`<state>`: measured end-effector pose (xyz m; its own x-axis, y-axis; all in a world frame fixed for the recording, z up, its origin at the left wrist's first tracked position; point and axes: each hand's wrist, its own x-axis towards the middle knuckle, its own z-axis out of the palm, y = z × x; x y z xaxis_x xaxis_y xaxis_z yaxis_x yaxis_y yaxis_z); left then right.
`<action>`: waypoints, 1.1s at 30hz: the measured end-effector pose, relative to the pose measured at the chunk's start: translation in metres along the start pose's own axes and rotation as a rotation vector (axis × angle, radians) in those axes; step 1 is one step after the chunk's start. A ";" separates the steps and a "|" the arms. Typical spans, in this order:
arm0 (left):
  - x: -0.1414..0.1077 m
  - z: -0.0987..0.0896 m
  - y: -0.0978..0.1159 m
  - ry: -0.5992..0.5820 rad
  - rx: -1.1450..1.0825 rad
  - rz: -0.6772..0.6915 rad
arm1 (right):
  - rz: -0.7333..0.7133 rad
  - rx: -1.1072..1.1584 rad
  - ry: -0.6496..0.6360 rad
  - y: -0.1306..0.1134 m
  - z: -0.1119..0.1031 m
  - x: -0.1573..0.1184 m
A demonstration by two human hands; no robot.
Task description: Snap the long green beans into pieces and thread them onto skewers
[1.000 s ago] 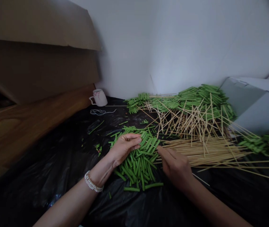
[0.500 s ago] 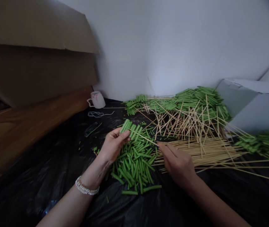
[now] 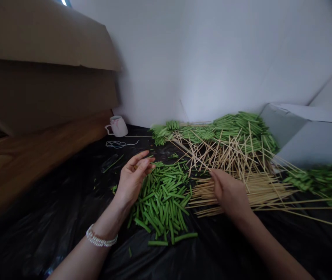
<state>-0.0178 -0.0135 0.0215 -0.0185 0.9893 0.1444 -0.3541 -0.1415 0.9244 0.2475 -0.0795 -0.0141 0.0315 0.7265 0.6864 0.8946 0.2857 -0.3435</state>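
Note:
My left hand (image 3: 133, 177) is open and holds nothing, its fingers apart above the left edge of a loose heap of short green stalk pieces (image 3: 166, 202), which look like cut green beans. Over the bamboo sticks, my right hand (image 3: 231, 192) is closed on the near end of a thin bamboo skewer (image 3: 183, 147). The skewer slants away to the far left. Its far end, blurred by motion, carries threaded green pieces (image 3: 167, 132) and reaches the threaded bundles at the back. Bare bamboo skewers (image 3: 203, 196) lie beneath and beside my right hand.
Threaded skewers (image 3: 242, 124) are piled against the white wall, more (image 3: 323, 186) at the right. A mug (image 3: 117, 126) and string (image 3: 119, 144) sit at the back left. Cardboard (image 3: 46, 85) rises left, a pale box (image 3: 314, 130) right. Black plastic sheeting (image 3: 75, 202) covers the surface.
My left hand has let go of the threaded green pieces. My right hand has moved right, and the loaded skewer has swung away toward the back pile.

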 end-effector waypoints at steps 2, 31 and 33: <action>-0.004 0.003 -0.004 -0.015 0.154 0.066 | 0.227 0.259 -0.071 -0.001 -0.003 0.004; -0.018 -0.003 -0.015 -0.239 0.674 0.374 | 0.403 0.307 -0.346 0.044 0.083 0.144; -0.017 -0.003 -0.014 -0.229 0.683 0.377 | 0.349 0.319 -0.323 0.038 0.074 0.127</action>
<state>-0.0154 -0.0281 0.0052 0.1958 0.8496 0.4897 0.2876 -0.5271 0.7996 0.2527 0.0693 0.0125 0.1185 0.9515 0.2839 0.6750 0.1325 -0.7259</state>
